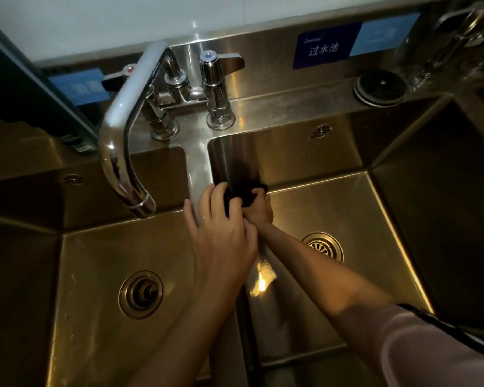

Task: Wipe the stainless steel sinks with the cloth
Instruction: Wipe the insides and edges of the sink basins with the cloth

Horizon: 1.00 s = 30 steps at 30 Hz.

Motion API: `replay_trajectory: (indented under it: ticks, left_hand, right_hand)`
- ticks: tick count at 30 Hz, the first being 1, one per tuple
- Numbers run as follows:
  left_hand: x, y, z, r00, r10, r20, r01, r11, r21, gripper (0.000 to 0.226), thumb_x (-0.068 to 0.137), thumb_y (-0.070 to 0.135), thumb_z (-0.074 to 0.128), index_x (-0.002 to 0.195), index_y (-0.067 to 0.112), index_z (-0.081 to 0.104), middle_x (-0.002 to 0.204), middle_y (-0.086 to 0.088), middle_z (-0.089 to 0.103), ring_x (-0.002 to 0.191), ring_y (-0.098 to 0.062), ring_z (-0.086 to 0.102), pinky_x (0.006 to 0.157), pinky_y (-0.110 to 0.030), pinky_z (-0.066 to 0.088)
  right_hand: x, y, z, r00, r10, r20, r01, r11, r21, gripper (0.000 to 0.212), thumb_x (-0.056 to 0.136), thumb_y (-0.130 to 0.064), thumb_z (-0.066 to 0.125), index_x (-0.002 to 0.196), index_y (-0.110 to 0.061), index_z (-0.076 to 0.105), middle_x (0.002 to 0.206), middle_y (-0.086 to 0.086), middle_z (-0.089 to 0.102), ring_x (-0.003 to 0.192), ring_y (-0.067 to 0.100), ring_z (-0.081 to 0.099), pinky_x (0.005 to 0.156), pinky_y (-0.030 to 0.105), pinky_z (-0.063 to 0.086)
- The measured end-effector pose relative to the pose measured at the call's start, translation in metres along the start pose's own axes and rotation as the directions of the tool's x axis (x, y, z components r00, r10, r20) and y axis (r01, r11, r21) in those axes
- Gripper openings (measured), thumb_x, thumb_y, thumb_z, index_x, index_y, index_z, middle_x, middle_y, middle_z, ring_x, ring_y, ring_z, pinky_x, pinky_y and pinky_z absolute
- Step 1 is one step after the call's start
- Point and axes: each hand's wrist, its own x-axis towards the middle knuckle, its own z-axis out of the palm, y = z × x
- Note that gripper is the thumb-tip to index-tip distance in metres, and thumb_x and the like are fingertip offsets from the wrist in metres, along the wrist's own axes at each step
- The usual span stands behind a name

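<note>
Both hands at the divider (197,163) btw the two sinks. Right hand (259,209) is down inside the right sink (347,208), fingers curled round a dark cloth (242,195), pressing it vs the sink's left wall near the back corner. Left hand (221,236) lies over the divider edge, fingers bent onto the cloth too, overlapping the right wrist. Tap (123,141) hangs over the left sink (95,275). Drain (323,245) sits just right of the right forearm.
</note>
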Motion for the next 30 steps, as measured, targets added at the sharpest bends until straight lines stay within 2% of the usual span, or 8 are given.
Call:
replay_trajectory:
  ticks: [7,10,13,16,18,24,27,30]
  left_hand:
    - [-0.001,0.001,-0.002,1.000,-0.009,0.013,0.009,1.000,-0.027,0.036,0.081,0.018,0.052,0.114,0.007,0.059,0.137,-0.017,0.048,0.135,-0.033,0.035,0.108,-0.061,0.029]
    - [-0.001,0.002,-0.006,0.998,-0.008,0.060,0.010,1.000,-0.028,0.039,0.082,0.021,0.045,0.117,0.010,0.057,0.141,-0.013,0.043,0.139,-0.028,0.028,0.111,-0.058,0.023]
    - [0.001,0.003,-0.006,0.998,-0.007,0.068,0.009,0.999,-0.032,0.035,0.085,0.014,0.051,0.119,0.008,0.057,0.142,-0.013,0.043,0.140,-0.028,0.027,0.113,-0.057,0.020]
    - [0.003,0.003,-0.004,0.992,-0.031,0.119,0.030,1.000,0.006,0.041,0.089,0.018,0.050,0.129,0.009,0.051,0.146,-0.012,0.037,0.141,-0.027,0.021,0.115,-0.053,0.014]
    - [0.002,0.003,-0.005,0.996,-0.010,0.091,0.011,1.000,-0.014,0.035,0.087,0.016,0.050,0.122,0.011,0.054,0.143,-0.010,0.039,0.141,-0.023,0.022,0.115,-0.056,0.016]
    - [0.000,0.003,-0.007,1.000,0.015,0.022,-0.013,0.998,-0.064,0.036,0.080,0.016,0.050,0.115,0.009,0.055,0.135,-0.015,0.047,0.136,-0.029,0.034,0.108,-0.065,0.026]
    - [0.000,0.003,-0.006,1.000,0.009,0.029,-0.007,0.998,-0.065,0.039,0.080,0.017,0.050,0.117,0.009,0.054,0.137,-0.014,0.046,0.137,-0.028,0.032,0.109,-0.064,0.025]
    - [0.000,0.003,-0.008,0.998,0.005,0.059,0.000,0.997,-0.072,0.039,0.083,0.016,0.053,0.122,0.011,0.053,0.140,-0.012,0.042,0.140,-0.025,0.026,0.113,-0.061,0.018]
  right_hand:
    - [0.008,0.005,0.016,0.991,-0.044,-0.123,0.033,0.995,-0.095,0.040,0.075,-0.037,0.071,0.105,-0.032,0.045,0.115,0.003,0.052,0.103,0.025,0.055,0.086,0.037,0.047]
    - [0.005,0.004,0.018,0.984,-0.074,-0.161,0.068,0.997,-0.038,0.027,0.078,-0.033,0.068,0.099,-0.030,0.050,0.107,0.001,0.058,0.099,0.022,0.057,0.083,0.035,0.047]
    - [-0.006,-0.001,0.015,0.975,-0.105,-0.198,0.122,0.989,0.078,0.019,0.080,-0.026,0.065,0.093,-0.030,0.052,0.100,-0.002,0.060,0.096,0.021,0.059,0.077,0.030,0.045]
    - [-0.026,-0.021,0.000,0.950,-0.170,-0.263,0.227,0.951,0.207,0.021,0.078,-0.021,0.067,0.091,-0.030,0.054,0.101,-0.005,0.061,0.094,0.015,0.058,0.070,0.018,0.039]
    - [-0.045,-0.042,-0.021,0.931,-0.208,-0.298,0.297,0.908,0.295,0.025,0.076,-0.018,0.068,0.090,-0.033,0.053,0.100,-0.009,0.061,0.092,0.010,0.058,0.068,0.015,0.040]
    - [-0.090,-0.108,-0.083,0.789,-0.437,-0.433,0.601,0.697,0.391,0.033,0.071,-0.009,0.066,0.086,-0.034,0.052,0.094,-0.008,0.058,0.088,0.004,0.055,0.077,0.018,0.045]
    - [-0.085,-0.103,-0.076,0.796,-0.444,-0.412,0.589,0.724,0.359,0.035,0.070,-0.004,0.067,0.086,-0.032,0.053,0.093,-0.013,0.053,0.086,0.001,0.052,0.073,0.009,0.040]
    - [-0.064,-0.070,-0.050,0.856,-0.380,-0.349,0.493,0.804,0.333,0.034,0.071,-0.001,0.065,0.089,-0.028,0.053,0.097,-0.011,0.049,0.087,0.003,0.051,0.071,0.011,0.040]
